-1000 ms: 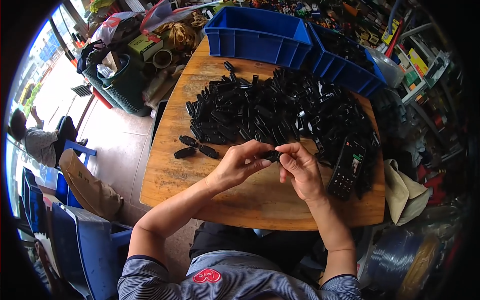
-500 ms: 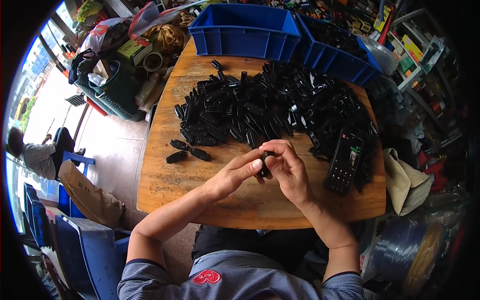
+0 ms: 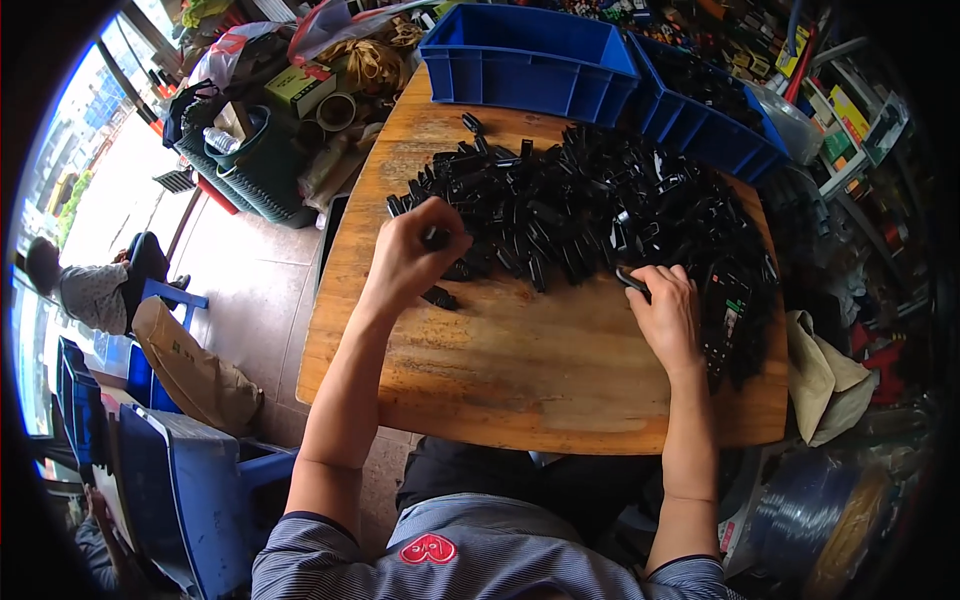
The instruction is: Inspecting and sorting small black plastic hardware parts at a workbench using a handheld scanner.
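Observation:
A broad heap of small black oblong plastic pieces [image 3: 540,215] covers the far half of the wooden table [image 3: 500,380]. My left hand [image 3: 412,258] is over the heap's left edge, its fingers curled round a black plastic piece [image 3: 436,238]. Below that hand another loose piece [image 3: 440,297] lies on the wood, partly covered. At the heap's front right, my right hand [image 3: 668,310] grips a black plastic piece [image 3: 633,284] between thumb and fingers. Beside it a black phone [image 3: 732,310] with its screen lit rests among the pieces.
A blue bin [image 3: 530,75] stands at the table's far edge; next to it a second blue bin [image 3: 710,130] holds more black pieces. To the left are a dark green basket [image 3: 245,165] and a blue plastic chair [image 3: 190,490]. A person [image 3: 95,290] sits farther off.
My hands were together over the table's middle, both on one dark piece. They have parted: the left went far left to the heap, the right moved right towards the phone. The view has shifted slightly.

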